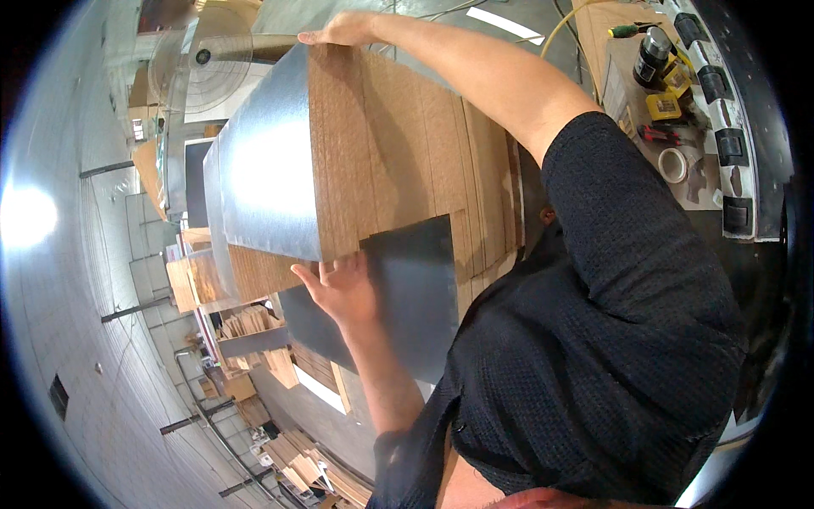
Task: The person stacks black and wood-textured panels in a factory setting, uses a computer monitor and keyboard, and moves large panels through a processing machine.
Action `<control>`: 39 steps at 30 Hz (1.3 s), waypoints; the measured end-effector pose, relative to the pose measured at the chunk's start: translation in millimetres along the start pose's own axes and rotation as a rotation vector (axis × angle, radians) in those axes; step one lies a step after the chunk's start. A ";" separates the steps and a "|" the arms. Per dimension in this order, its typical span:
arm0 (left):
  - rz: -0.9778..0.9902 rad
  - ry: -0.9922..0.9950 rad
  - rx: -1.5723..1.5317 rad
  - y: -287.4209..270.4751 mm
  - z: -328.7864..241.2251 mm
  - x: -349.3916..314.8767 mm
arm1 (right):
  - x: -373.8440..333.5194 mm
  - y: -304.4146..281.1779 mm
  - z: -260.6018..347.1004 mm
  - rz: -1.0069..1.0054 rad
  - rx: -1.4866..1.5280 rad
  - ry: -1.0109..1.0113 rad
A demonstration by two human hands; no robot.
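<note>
My right hand (343,30), at the top of the picture, grips one corner of a grey-faced panel (271,161), its thumb along the edge. My left hand (348,293) is at the panel's other corner, fingers curled at the edge and thumb stretched out. The panel's grey face shines with reflected light. Beside it is a brown wood-grained surface (381,144); I cannot tell whether both belong to one piece. A dark grey sheet (415,297) lies beneath, next to my left forearm. More brown boards (492,187) are layered nearer my body.
A workbench at upper right holds a dark canister (652,56), a green-handled screwdriver (626,31), a yellow tool (664,106) and a tape roll (673,165). A round fan (203,57) stands at upper left. Stacked wood pieces (250,327) lie at lower left.
</note>
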State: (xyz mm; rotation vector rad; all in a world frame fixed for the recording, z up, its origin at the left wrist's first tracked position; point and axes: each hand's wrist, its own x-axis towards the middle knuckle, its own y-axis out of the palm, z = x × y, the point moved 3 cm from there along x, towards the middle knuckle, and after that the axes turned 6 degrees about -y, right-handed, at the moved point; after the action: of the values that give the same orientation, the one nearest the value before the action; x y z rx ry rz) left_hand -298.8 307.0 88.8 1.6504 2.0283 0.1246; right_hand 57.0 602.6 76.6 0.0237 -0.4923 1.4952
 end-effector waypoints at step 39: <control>0.467 0.257 0.819 -35.4 -116.3 -115.5 | -337.5 -62.0 88.1 -0.386 0.706 0.517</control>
State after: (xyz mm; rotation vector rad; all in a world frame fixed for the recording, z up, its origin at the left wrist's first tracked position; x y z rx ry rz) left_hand -367.4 218.7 213.7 2.7193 1.9470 -0.4098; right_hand 91.0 250.2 63.2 0.2638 0.4481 1.1654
